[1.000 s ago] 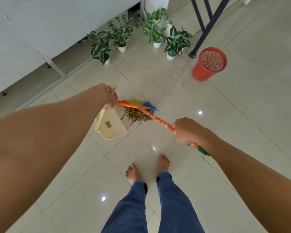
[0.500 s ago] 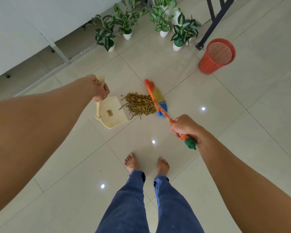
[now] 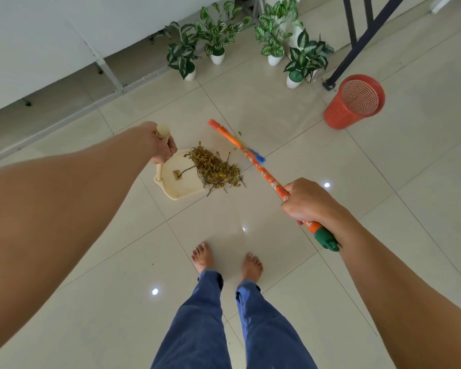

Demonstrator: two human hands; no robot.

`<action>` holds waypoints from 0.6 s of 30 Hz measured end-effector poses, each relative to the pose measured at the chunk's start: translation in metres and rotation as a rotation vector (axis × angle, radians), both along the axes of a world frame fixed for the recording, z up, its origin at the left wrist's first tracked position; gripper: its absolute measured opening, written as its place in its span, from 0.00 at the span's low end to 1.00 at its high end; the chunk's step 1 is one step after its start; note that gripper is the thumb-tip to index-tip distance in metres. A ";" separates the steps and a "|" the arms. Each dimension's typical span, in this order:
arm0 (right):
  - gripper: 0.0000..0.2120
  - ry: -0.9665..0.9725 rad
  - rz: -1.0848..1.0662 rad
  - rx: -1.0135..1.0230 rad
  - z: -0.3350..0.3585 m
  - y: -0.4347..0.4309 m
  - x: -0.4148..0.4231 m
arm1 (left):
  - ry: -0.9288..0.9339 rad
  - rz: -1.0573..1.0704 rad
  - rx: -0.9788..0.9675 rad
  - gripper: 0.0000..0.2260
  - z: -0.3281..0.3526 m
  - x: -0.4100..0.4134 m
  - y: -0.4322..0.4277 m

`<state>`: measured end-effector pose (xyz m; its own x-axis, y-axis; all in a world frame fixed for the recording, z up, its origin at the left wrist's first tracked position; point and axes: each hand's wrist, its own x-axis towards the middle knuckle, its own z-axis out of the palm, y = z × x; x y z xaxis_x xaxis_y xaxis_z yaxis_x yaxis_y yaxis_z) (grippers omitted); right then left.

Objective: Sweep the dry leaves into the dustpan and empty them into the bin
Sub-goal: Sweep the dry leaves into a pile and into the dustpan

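Dry leaves point(image 3: 214, 169) first: the pile sits half across the front lip of the cream dustpan point(image 3: 176, 186), with the near half spilling onto the floor tile on its right. I judge we're mid-sweep, and nothing is properly loaded yet.

I've got the left hand point(image 3: 160, 147) curled tight round the dustpan's upright handle point(image 3: 159, 170), near the top. The right hand point(image 3: 308, 202) is fisted round the orange broom point(image 3: 266, 175) low on its stick, just above the green end cap. The broom head is blurred and I can't tell whether it touches the tile. It lies beyond the pile on the far right side, just beside a few stray bits point(image 3: 239, 133).

Here's what worries me. If I swing hard, these light leaves won't roll in. They'll hop the pan's low wall or fan out sideways. If the lip isn't pressed flat, the stems will slide under it and the whole pan will skate left on this glossy tile. That high grip on the handle gives me little downward pressure. The strays near the broom head are easy to miss if my stroke starts inside them.

Further out, the red mesh bin point(image 3: 338, 115) stands well apart, off to the right by a dark metal leg point(image 3: 357, 49). That means a carry, and a tilted pan with leaves heaped at its lip will shed them on the way. Small crumbs may also fall through the mesh. The potted plants point(image 3: 217, 33) line the wall beyond the pile, so an overshoot could scatter leaves among the pots.
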<state>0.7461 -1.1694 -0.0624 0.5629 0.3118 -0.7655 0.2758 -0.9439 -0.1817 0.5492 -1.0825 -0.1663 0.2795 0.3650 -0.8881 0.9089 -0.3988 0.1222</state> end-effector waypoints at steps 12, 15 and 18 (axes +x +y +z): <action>0.19 0.201 0.148 0.111 -0.031 0.031 -0.021 | -0.002 -0.017 0.035 0.23 -0.013 -0.004 0.002; 0.26 0.169 0.167 0.154 -0.019 0.027 -0.016 | -0.005 -0.012 0.033 0.24 -0.014 -0.006 0.002; 0.23 0.110 0.135 0.166 -0.016 0.028 -0.016 | -0.009 -0.028 0.040 0.24 -0.016 -0.007 0.003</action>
<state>0.7298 -1.1412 -0.0782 0.4237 0.5049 -0.7520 0.3674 -0.8547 -0.3668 0.5422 -1.0795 -0.1825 0.2978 0.3920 -0.8704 0.8961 -0.4291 0.1133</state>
